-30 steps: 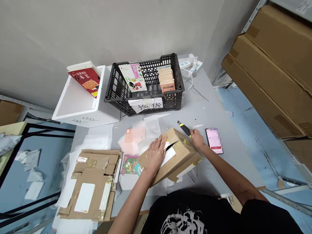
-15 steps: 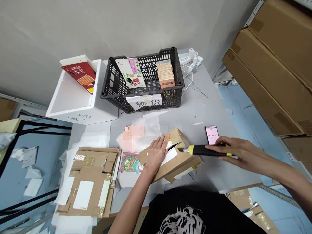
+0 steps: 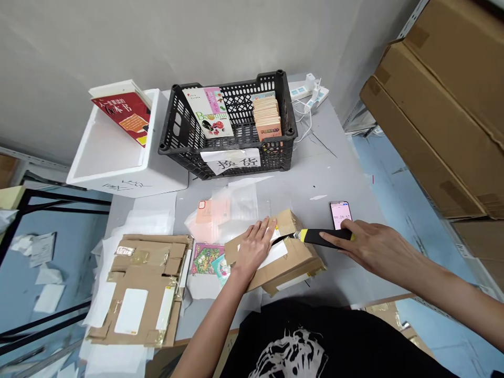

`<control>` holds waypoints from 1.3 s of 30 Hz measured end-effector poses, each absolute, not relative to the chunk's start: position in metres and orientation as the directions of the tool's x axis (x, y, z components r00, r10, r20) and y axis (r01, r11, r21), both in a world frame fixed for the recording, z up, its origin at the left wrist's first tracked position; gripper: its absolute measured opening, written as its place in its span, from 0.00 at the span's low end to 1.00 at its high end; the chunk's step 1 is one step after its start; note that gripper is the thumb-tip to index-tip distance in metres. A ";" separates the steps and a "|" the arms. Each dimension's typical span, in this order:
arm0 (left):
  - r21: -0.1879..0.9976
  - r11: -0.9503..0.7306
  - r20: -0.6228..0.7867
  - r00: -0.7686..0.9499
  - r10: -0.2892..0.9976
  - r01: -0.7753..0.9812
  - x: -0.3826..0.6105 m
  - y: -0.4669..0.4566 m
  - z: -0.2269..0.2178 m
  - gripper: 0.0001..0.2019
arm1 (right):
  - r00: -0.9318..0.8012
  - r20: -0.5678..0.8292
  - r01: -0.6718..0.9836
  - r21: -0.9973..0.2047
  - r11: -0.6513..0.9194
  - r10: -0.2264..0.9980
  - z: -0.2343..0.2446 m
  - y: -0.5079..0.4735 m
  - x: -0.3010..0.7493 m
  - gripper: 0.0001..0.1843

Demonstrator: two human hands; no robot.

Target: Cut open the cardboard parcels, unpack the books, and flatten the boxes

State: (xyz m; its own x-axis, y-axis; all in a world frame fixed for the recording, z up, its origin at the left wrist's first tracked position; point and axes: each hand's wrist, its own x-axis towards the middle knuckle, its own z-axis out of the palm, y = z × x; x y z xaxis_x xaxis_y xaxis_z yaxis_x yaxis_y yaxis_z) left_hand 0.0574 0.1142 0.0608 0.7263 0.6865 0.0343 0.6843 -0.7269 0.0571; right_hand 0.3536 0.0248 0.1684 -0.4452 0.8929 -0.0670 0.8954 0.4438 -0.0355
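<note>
A brown cardboard box (image 3: 289,260) with a white label and a gaping slit on top lies near the table's front edge. My left hand (image 3: 254,245) rests on it, palm down and fingers stretched out, just left of the slit. In my right hand (image 3: 364,241) is a black and yellow utility knife (image 3: 325,238). Its tip meets the box at the right end of the slit; part of the blade is hidden there. Left of the box lie a purple picture book (image 3: 207,258) and pink booklets in a clear plastic bag (image 3: 208,212).
A black plastic crate (image 3: 228,149) with books stands at the back, beside a white foam box (image 3: 126,184) holding red books. Flattened cardboard (image 3: 151,273) lies at left. A phone (image 3: 339,212) sits behind my right hand. Large cartons (image 3: 429,126) are stacked at right.
My right hand has moved left with the utility knife, bringing its tip from just off the box to the slit. My left hand stays on the box.
</note>
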 end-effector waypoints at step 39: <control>0.069 -0.769 0.097 0.763 0.639 0.636 0.070 0.089 0.052 0.26 | -0.309 -0.089 0.941 0.114 0.318 0.947 0.169 -0.003 0.442 0.23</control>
